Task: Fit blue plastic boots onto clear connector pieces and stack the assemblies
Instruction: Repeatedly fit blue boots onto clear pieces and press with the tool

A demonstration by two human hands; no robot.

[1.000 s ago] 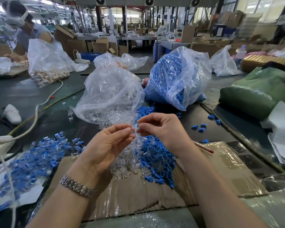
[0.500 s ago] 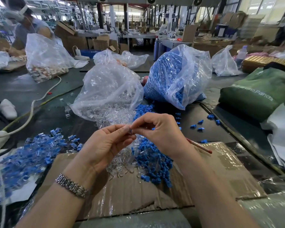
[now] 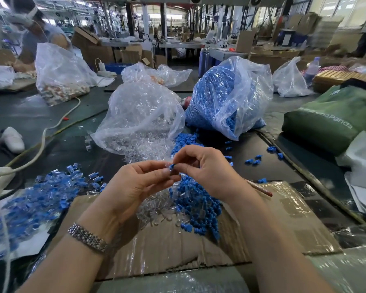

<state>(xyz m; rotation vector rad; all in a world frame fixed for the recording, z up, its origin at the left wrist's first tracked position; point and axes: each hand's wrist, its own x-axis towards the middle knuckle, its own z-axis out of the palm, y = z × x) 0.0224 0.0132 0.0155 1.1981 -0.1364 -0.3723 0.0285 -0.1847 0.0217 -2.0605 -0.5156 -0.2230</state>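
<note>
We see both hands up over the worktop (image 3: pixel 40 115), fingertips meeting mid-frame. Left hand (image 3: pixel 135 187) has its grip pinched on a clear connector piece (image 3: pixel 167 166); right hand (image 3: pixel 207 168) has thumb and forefinger pinched on a blue boot (image 3: pixel 172 166), which touches the connector's end. We can't tell how far the boot is seated; the part is small and half hidden by fingers.

Directly below the hands: a loose pile of clear connectors (image 3: pixel 156 210) beside a loose pile of blue boots (image 3: pixel 199 206), both on a flattened taped cardboard sheet (image 3: pixel 273 225). Finished assemblies (image 3: pixel 40 197) lie in a heap to the left, partly on a white sheet (image 3: pixel 30 244).

Behind the hands: clear bag of connectors (image 3: pixel 140 115), open toward us, spilling onto the worktop. Right of it, clear bag of blue boots (image 3: pixel 226 96), also spilling. A few stray boots (image 3: pixel 254 161) lie scattered to the right.

Metal watch band (image 3: pixel 87 240) on the left wrist. Red-tipped pencil (image 3: pixel 260 188) just right of the right wrist. Green bag (image 3: pixel 330 117) at far right. White cable (image 3: pixel 42 140) runs across left side. Another person (image 3: pixel 36 34) works at far left behind a bag.
</note>
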